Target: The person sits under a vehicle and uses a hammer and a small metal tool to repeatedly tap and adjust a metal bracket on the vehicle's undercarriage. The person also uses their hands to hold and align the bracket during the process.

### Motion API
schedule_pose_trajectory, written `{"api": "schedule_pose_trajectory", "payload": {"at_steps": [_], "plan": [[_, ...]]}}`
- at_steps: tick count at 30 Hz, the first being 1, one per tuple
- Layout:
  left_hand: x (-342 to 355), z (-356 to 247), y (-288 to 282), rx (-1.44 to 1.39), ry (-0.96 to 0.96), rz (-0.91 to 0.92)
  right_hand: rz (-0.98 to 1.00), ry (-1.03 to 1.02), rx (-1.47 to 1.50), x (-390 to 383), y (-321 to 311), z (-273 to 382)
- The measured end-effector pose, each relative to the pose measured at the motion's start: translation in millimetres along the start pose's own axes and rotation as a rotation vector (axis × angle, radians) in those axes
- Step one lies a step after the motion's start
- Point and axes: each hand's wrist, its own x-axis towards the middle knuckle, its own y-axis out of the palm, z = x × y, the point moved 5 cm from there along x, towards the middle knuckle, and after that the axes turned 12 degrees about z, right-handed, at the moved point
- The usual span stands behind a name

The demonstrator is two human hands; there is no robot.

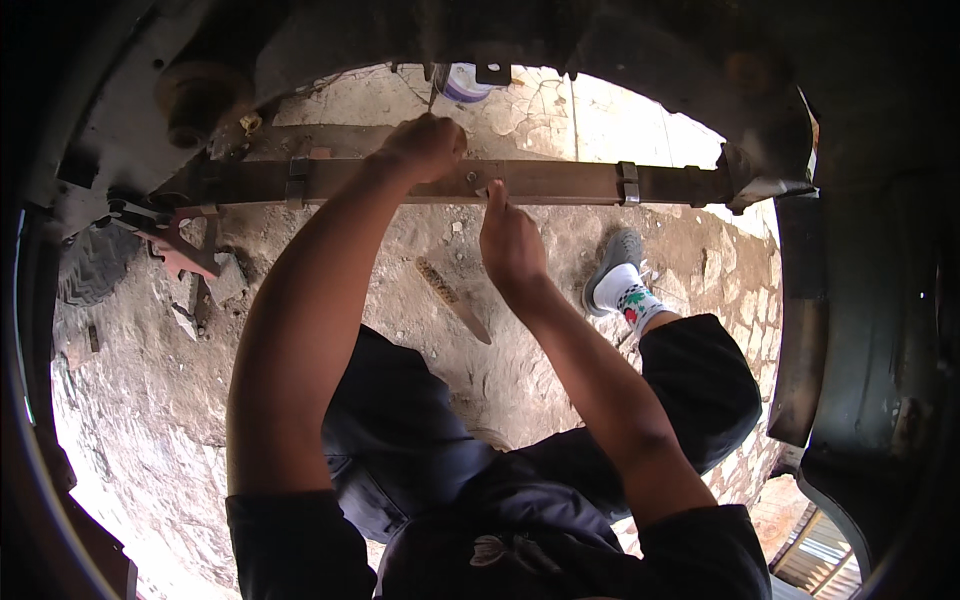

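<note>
A long brown leaf spring (560,183) runs crosswise under the vehicle, with metal clips (628,184) around it. My left hand (428,148) is closed at its upper edge. A thin dark strip (434,98) shows just above that fist; whether the fingers hold it is unclear. Below the spring, my right hand (512,245) has its fingers curled, with one fingertip up against the lower part of the spring. A small shiny bit shows beside that fingertip, too small to name. Between the hands, a small round bolt or hole (472,177) marks the spring's face.
On the dirt floor lies a wire brush (452,300) with a wooden handle. A red metal stand (185,250), stone blocks (228,278) and a tyre (98,262) are at left. A white and purple tub (465,84) stands beyond the spring. Dark vehicle bodywork (660,60) surrounds the work.
</note>
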Motion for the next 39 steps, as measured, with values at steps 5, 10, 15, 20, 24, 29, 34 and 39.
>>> {"api": "schedule_pose_trajectory", "payload": {"at_steps": [5,10,15,20,24,29,34,39], "plan": [[3,-4,-4,-0.072,-0.024,-0.092,0.042,0.061,0.08,47,-17,-15],[1,-6,-9,-0.076,0.111,-0.142,-0.051,0.028,0.041,0,9,-11],[0,-23,-23,-0.157,0.13,-0.196,0.04,0.073,0.039,35,-18,-17],[-4,-14,-14,-0.014,0.105,-0.14,0.073,0.08,0.165,26,6,-9],[-4,-7,-14,-0.095,0.061,-0.123,0.085,0.009,0.094,-2,7,-9],[-3,2,-10,-0.108,-0.021,-0.106,0.103,0.073,0.106,40,-15,-4],[-8,0,-15,-0.104,0.012,-0.102,0.03,0.043,0.156,-7,11,-1],[-2,-9,-18,-0.184,-0.041,-0.147,-0.104,0.109,0.403,-33,15,-34]]}}
